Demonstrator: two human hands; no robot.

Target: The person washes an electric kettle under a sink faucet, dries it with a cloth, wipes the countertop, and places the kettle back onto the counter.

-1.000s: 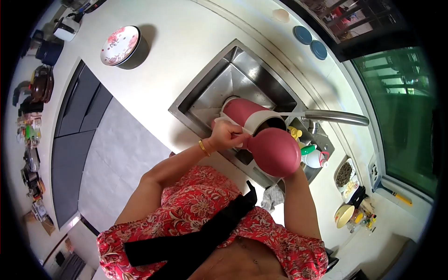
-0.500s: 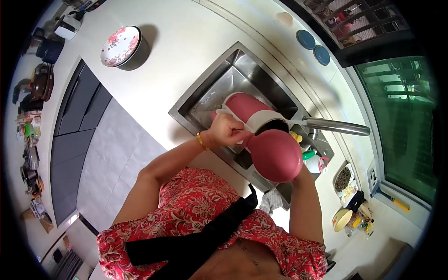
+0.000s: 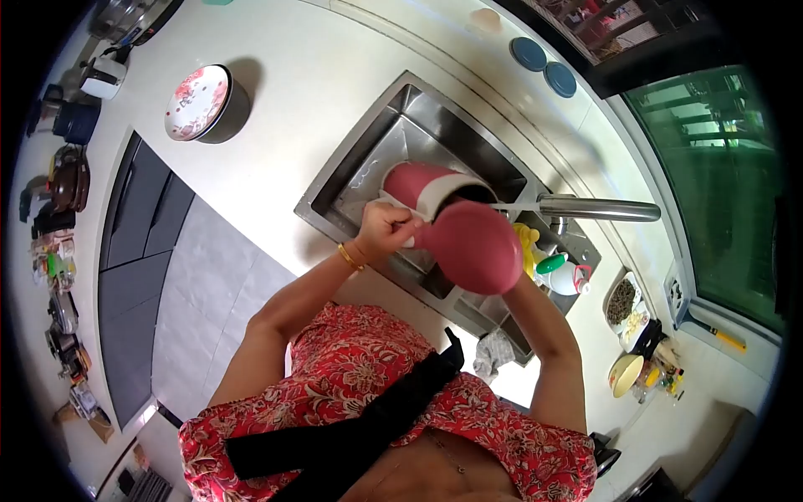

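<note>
A pink kettle (image 3: pixel 411 180) with a white band lies tilted over the sink, its dark opening turned toward the faucet (image 3: pixel 598 207). A thin stream of water runs from the spout to the opening. The kettle's round pink lid (image 3: pixel 478 248) is swung open toward me. My left hand (image 3: pixel 386 227), with a gold bracelet at the wrist, is closed around the handle near the lid's hinge. Behind the lid my right hand is hidden; only the forearm (image 3: pixel 544 322) shows, reaching up to it.
The steel sink (image 3: pixel 347 155) surrounds the kettle. To its right are a yellow item (image 3: pixel 527 243), a green-capped bottle (image 3: pixel 565 278) and a grey cloth (image 3: pixel 493 356). A pot with a floral lid (image 3: pixel 196 102) stands on the counter at left; a white tray (image 3: pixel 627 311) sits right.
The kettle and its open lid have shifted up and left, with my left hand still on the handle. More of the yellow item shows beside the lid. The whole view has turned slightly.
</note>
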